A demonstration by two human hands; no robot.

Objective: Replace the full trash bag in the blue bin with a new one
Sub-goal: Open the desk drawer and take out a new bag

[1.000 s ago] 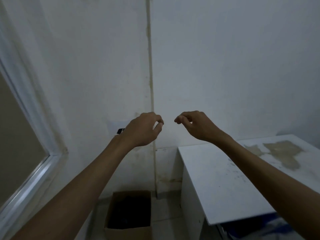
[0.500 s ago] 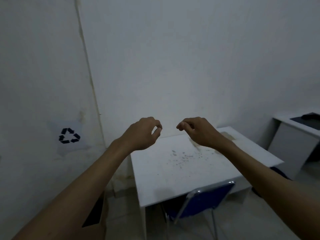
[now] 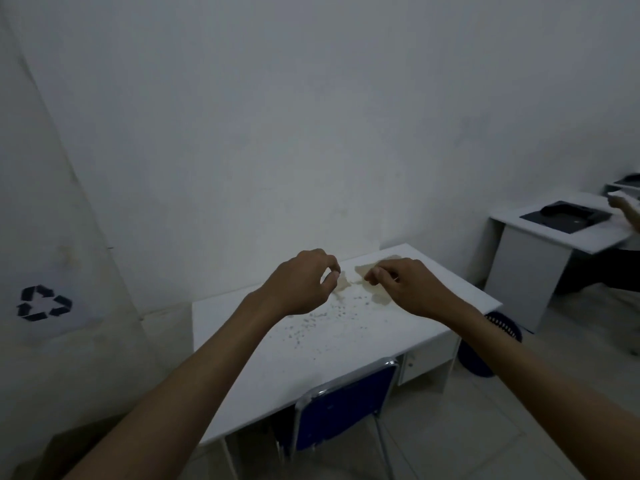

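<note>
My left hand (image 3: 300, 281) and my right hand (image 3: 404, 286) are raised side by side in front of me above a white desk (image 3: 263, 344). Both have the fingers curled in with thumb near the fingertips, and nothing is in either. The blue bin (image 3: 485, 351) stands on the floor past the desk's right end; my right forearm covers part of it, and its dark perforated rim shows. No trash bag is visible in it from here.
A blue chair (image 3: 341, 412) is tucked at the desk's front. A cardboard box (image 3: 74, 445) sits low left under a recycling sign (image 3: 44, 303). A second white desk (image 3: 554, 237) stands at right, with another person's hand (image 3: 625, 207) at the edge.
The view has swung right from the wall corner and box to the desk, chair and blue bin. My hands keep the same curled pose, now lower over the desk.
</note>
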